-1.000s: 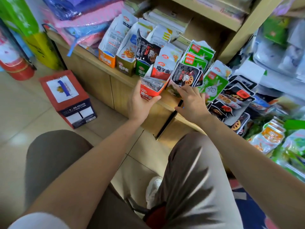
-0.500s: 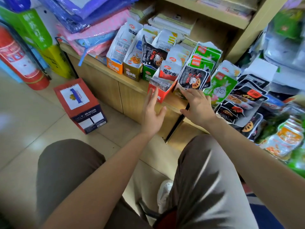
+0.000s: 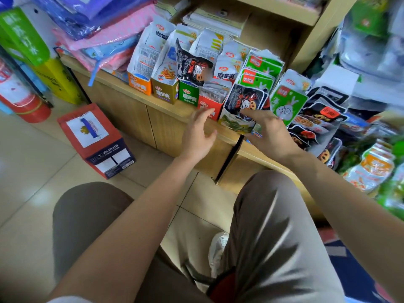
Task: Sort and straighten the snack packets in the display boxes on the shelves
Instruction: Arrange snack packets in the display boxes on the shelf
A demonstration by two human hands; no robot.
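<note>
A row of display boxes stands on the wooden shelf (image 3: pixel 122 88): an orange box (image 3: pixel 140 84), a yellow box (image 3: pixel 164 91), a green box (image 3: pixel 188 96) and a small red box (image 3: pixel 211 106) holding silvery packets. Beside the red box leans a black packet with a lotus-root picture (image 3: pixel 246 101), in a green-patterned box (image 3: pixel 236 124). My left hand (image 3: pixel 197 134) hovers just below the red box, fingers spread, holding nothing. Below the black packet, my right hand (image 3: pixel 270 132) has its fingers apart, the fingertips close to the green-patterned box.
Green rabbit packets (image 3: pixel 288 103) and black packets (image 3: pixel 317 119) crowd the shelf to the right. A red and navy carton (image 3: pixel 96 138) lies on the tiled floor at left, near a red fire extinguisher (image 3: pixel 19 99). Pink and blue bags (image 3: pixel 105 40) are piled on the shelf's left end.
My left hand has let go of the red box, which now stands on the shelf edge, and drawn back below it. My right hand has come off the black packet and opened.
</note>
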